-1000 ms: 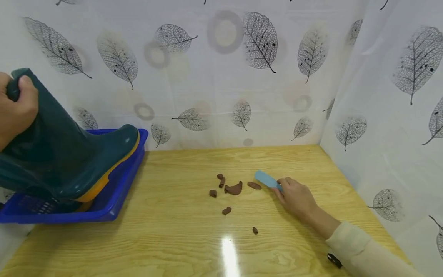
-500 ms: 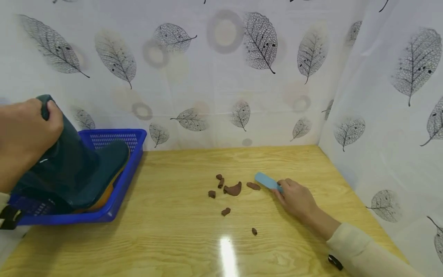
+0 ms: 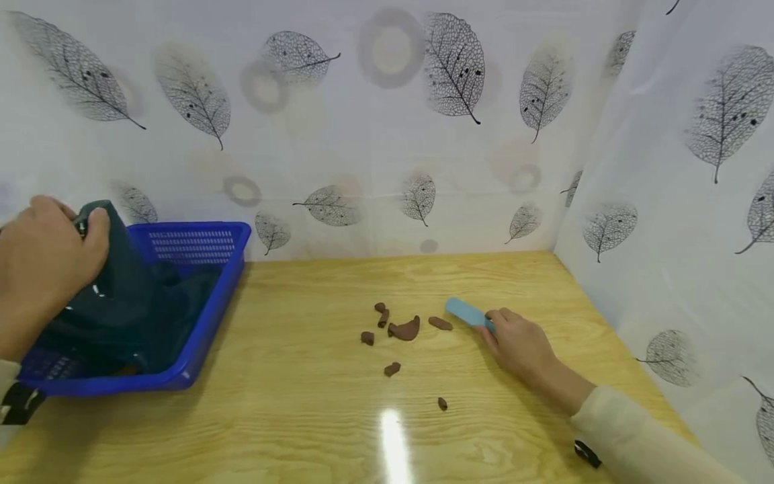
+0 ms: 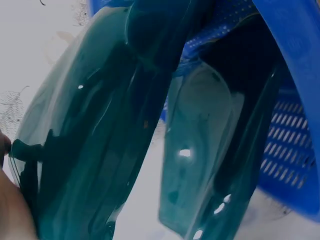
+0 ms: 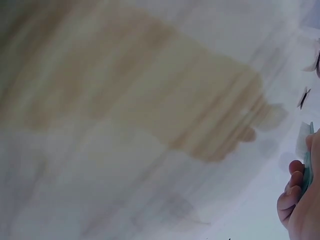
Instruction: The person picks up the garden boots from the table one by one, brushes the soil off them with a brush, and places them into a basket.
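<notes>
My left hand (image 3: 51, 262) grips the top of a dark green rubber boot (image 3: 115, 302), thumb over the rim of its shaft. The boot's foot is down inside a blue plastic basket (image 3: 193, 243) at the table's left end. In the left wrist view, a second green boot (image 4: 200, 130) stands beside the gripped one, against the basket wall. My right hand (image 3: 520, 346) holds a light blue tool (image 3: 465, 310) with a flat, rounded end, low over the table at right of centre; the rest of it is hidden in the fingers.
Several small brown pieces, among them a curved one (image 3: 406, 329), lie scattered on the wooden table (image 3: 302, 417) left of the blue tool. A leaf-printed white curtain (image 3: 375, 134) closes off the back and right side. A small black object (image 3: 586, 454) shows beside the right sleeve.
My left hand has moved down and slightly right with the boot, whose raised foot has sunk into the basket, its yellow sole edge now mostly hidden. My right hand stays put.
</notes>
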Motion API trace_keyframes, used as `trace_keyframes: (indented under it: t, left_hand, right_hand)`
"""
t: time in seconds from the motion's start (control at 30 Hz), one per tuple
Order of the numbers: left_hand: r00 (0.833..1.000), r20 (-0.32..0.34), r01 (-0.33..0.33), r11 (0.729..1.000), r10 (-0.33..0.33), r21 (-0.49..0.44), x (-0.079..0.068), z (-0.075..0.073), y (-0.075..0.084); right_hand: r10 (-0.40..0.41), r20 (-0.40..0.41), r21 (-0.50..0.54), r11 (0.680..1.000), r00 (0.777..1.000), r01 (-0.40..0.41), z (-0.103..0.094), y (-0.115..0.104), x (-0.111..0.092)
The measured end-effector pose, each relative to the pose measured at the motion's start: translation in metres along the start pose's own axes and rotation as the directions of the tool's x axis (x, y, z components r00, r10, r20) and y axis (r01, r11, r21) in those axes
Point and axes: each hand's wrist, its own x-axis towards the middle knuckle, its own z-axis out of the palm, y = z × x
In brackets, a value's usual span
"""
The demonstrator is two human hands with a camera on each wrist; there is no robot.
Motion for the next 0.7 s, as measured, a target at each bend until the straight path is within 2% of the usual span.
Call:
trace_keyframes:
  t: [0.1,0.17,0.33,0.37,0.4,0.5,0.7]
  left_hand:
    - [0.990,-0.130,-0.044,0.998,0.050,0.051,-0.005,-0.005,0.008]
    - [0.966,-0.231,-0.099,0.991,0.116,0.086,-0.010,-0.007,0.012]
    - [0.891,-0.383,-0.223,0.970,0.244,0.099,-0.017,-0.010,0.023]
    - [0.887,-0.385,-0.234,0.967,0.254,0.100,-0.018,-0.012,0.026]
    - [0.877,-0.397,-0.253,0.962,0.273,0.103,-0.019,-0.013,0.028]
    - [0.864,-0.399,-0.298,0.951,0.305,0.083,-0.025,-0.020,0.039]
    - [0.841,-0.399,-0.389,0.921,0.366,0.025,-0.038,-0.043,0.067]
  right_hand:
    - [0.031,0.020,0.005,0.999,0.999,-0.031,-0.002,0.002,0.000]
    - [0.047,0.033,0.011,0.999,0.998,-0.047,-0.002,0.003,0.000]
    - [0.058,0.042,0.021,0.998,0.997,-0.059,-0.001,0.005,0.000]
    - [0.058,0.041,0.020,0.998,0.997,-0.059,0.000,0.006,-0.001]
    - [0.057,0.039,0.021,0.998,0.998,-0.058,0.000,0.006,-0.001]
    - [0.059,0.038,0.025,0.998,0.998,-0.060,0.000,0.006,-0.001]
    - [0.072,0.041,0.030,0.997,0.997,-0.073,-0.002,0.006,-0.001]
